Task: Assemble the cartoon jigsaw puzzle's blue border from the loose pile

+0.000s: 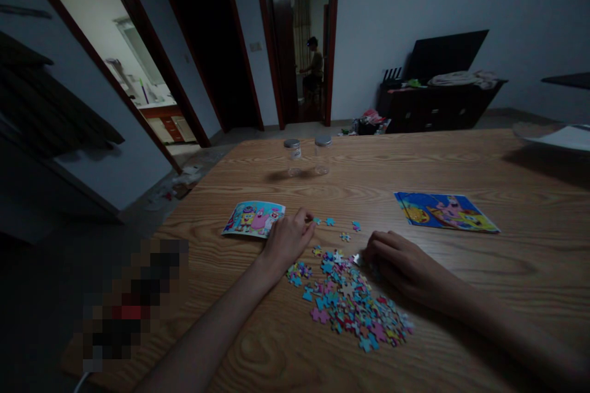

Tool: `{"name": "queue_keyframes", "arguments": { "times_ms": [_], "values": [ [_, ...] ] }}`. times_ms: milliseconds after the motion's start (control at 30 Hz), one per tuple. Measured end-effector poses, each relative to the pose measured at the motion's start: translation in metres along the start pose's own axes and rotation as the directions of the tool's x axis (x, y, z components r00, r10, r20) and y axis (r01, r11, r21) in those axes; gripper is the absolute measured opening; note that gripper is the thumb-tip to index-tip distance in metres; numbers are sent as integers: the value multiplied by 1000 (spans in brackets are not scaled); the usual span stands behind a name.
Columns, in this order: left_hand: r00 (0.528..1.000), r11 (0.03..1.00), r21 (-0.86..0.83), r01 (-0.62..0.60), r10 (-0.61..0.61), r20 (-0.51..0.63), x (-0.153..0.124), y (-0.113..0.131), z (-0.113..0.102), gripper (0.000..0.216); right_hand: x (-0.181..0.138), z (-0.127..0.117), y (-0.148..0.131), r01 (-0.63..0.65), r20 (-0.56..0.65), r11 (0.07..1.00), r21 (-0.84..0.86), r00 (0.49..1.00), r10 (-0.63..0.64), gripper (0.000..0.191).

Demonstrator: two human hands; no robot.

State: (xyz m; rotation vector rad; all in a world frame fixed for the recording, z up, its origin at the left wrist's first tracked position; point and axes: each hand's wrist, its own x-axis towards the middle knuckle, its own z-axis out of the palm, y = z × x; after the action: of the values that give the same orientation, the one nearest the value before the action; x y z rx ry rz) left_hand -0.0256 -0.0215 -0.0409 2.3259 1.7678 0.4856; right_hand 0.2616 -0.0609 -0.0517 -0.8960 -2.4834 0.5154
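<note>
A heap of small colourful puzzle pieces lies on the wooden table between my arms. My left hand rests at the heap's far left, fingers curled in a pinch near a few loose blue pieces; what it holds is too small to name. My right hand lies on the table at the heap's right edge, fingers curled down onto the pieces. A cartoon picture card lies just left of my left hand. A second cartoon picture lies further right.
Two clear jars with lids stand at the table's far side. A blurred dark object sits at the near left corner. White paper lies far right. A person sits beyond the open doorway. A dark cabinet stands against the wall.
</note>
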Motion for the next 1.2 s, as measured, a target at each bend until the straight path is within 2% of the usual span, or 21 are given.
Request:
{"name": "queue_keyframes", "arguments": {
  "times_ms": [333, 667, 867, 1033, 1200],
  "values": [
    [996, 996, 28, -83, 82, 18, -3, 4, -5, 36, 1, 0, -1, 10, -29, 1000, -3, 1000, -10, 18],
    [993, 991, -56, -118, 117, -34, 0, -3, -3, 22, 0, 0, 0, 5, 9, 1000, -23, 1000, -5, 20],
    [992, 989, -79, -128, 126, -27, 0, -8, -4, 27, 0, -1, 0, -9, -7, 1000, 5, 1000, 9, 20],
    [970, 968, -127, -216, 227, 82, -3, -12, -24, 30, -1, 0, 1, 29, -28, 999, -29, 999, -30, 18],
    [957, 956, -223, -188, 229, 177, -29, -9, -59, 25, -2, 0, 2, 41, -34, 999, -20, 999, -42, 20]
  ]
}}
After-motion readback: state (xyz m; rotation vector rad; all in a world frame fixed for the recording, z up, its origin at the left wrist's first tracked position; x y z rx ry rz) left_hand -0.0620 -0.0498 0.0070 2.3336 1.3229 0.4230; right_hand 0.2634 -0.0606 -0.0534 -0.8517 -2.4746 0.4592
